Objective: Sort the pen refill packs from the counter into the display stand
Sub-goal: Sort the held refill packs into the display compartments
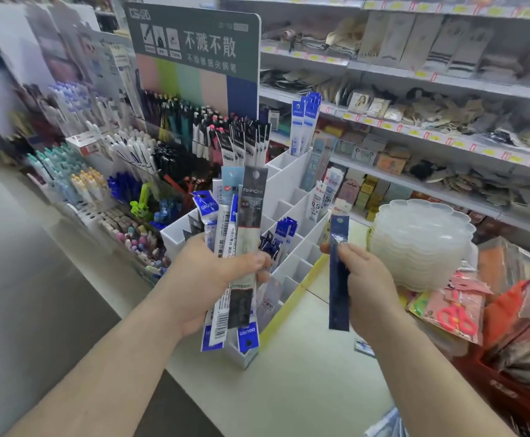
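My left hand (213, 279) grips a fanned bundle of pen refill packs (235, 234), blue, white and dark ones, upright in front of the display stand. My right hand (364, 288) pinches a single dark blue refill pack (339, 279) held vertically, just right of the stand's lower cells. The white display stand (292, 184) is a stepped grid of compartments on the counter. Tall blue packs (304, 127) stand in its top cells, white packs (323, 197) on its right side, and dark blue packs (281, 234) in a middle cell.
A stack of clear scalloped plastic trays (421, 244) stands right of the stand. Packaged scissors (456, 316) and red goods lie at the far right. A pen display with a green sign (194, 52) rises behind. Shelves (415, 130) of goods fill the background. The pale counter (289, 373) lies below.
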Available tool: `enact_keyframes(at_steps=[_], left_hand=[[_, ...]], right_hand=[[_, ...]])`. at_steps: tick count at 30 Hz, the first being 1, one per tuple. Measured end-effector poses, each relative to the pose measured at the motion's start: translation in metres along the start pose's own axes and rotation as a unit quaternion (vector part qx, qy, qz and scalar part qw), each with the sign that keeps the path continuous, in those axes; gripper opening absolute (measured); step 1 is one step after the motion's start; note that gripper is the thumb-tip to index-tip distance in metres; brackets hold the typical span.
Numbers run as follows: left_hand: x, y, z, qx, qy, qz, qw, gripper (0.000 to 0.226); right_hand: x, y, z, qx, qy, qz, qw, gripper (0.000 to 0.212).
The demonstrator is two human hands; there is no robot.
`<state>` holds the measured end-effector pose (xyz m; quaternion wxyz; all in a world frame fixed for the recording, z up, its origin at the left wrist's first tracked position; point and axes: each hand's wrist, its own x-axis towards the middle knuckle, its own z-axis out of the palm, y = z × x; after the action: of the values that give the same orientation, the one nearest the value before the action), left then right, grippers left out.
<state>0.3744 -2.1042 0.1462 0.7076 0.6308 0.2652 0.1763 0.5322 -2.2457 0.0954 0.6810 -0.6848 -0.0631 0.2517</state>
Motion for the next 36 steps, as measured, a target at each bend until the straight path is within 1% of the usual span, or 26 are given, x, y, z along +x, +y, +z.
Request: enact_keyframes(at_steps=[2,4,6,8,11,13,16,17,19,21,22,26,27,28,29,30,31,32,33,35,36], left_hand=[[-0.004,0.004,-0.009,-0.003,0.025,0.013,1.000,0.029],[-0.007,0.006,-0.016,-0.001,0.048,0.021,0.999,0.030],[-0.009,0.003,-0.022,0.007,0.070,0.028,0.997,0.036],[-0.009,0.001,-0.027,0.015,0.083,0.027,0.996,0.043],[-0.010,0.001,-0.031,0.016,0.085,0.027,0.996,0.032],[-0.010,0.002,-0.031,0.017,0.081,0.030,0.996,0.031],[-0.010,0.003,-0.028,0.023,0.073,0.039,0.996,0.046],[-0.011,0.003,-0.027,0.020,0.072,0.042,0.996,0.047],[-0.009,0.001,-0.024,0.016,0.068,0.041,0.997,0.045],[-0.007,-0.002,-0.023,0.019,0.065,0.033,0.997,0.040],[-0.005,-0.004,-0.023,0.020,0.063,0.028,0.997,0.038],[0.000,-0.010,-0.016,-0.003,0.040,0.004,0.999,0.025],[0.001,-0.012,-0.012,-0.011,0.024,-0.002,1.000,0.024],[0.001,-0.014,-0.009,-0.021,0.011,-0.007,1.000,0.022],[0.002,-0.016,-0.005,-0.032,0.002,-0.011,0.999,0.021],[0.003,-0.018,-0.002,-0.044,-0.007,-0.017,0.999,0.023],[0.005,-0.021,0.001,-0.051,-0.018,-0.025,0.998,0.029],[0.006,-0.024,0.004,-0.052,-0.030,-0.035,0.998,0.036],[0.008,-0.027,0.007,-0.047,-0.041,-0.042,0.997,0.041],[0.012,-0.032,0.013,-0.022,-0.061,-0.050,0.997,0.047],[0.014,-0.035,0.015,-0.010,-0.072,-0.055,0.996,0.050]], right_hand=[[0.000,0.002,0.004,-0.016,-0.006,-0.047,0.999,0.028],[0.003,0.005,0.007,-0.044,0.013,-0.104,0.994,0.025],[0.007,0.009,0.011,-0.071,0.035,-0.150,0.986,0.019],[0.008,0.012,0.015,-0.088,0.040,-0.176,0.980,0.018],[0.006,0.014,0.025,-0.101,0.021,-0.192,0.976,0.010],[0.003,0.019,0.036,-0.108,-0.001,-0.194,0.975,0.010],[0.004,0.041,0.061,-0.153,-0.041,-0.175,0.972,0.014],[0.006,0.051,0.069,-0.176,-0.057,-0.164,0.969,0.017],[0.010,0.070,0.084,-0.247,-0.085,-0.140,0.955,0.022],[0.011,0.083,0.093,-0.335,-0.098,-0.132,0.928,0.025],[0.010,0.085,0.096,-0.361,-0.101,-0.129,0.918,0.024],[0.005,0.067,0.090,-0.390,-0.134,-0.094,0.906,0.026],[0.004,0.058,0.085,-0.380,-0.127,-0.101,0.911,0.027],[0.002,0.048,0.078,-0.346,-0.101,-0.109,0.926,0.027],[0.000,0.037,0.071,-0.279,-0.062,-0.108,0.952,0.027],[-0.004,0.024,0.063,-0.188,-0.035,-0.093,0.977,0.029],[-0.010,0.011,0.055,-0.097,-0.033,-0.070,0.992,0.030],[-0.018,0.000,0.049,-0.031,-0.055,-0.053,0.997,0.030],[-0.028,-0.011,0.046,-0.012,-0.085,-0.051,0.995,0.026],[-0.043,-0.021,0.044,-0.053,-0.139,-0.076,0.986,0.012],[-0.046,-0.021,0.044,-0.070,-0.146,-0.087,0.983,0.006]])
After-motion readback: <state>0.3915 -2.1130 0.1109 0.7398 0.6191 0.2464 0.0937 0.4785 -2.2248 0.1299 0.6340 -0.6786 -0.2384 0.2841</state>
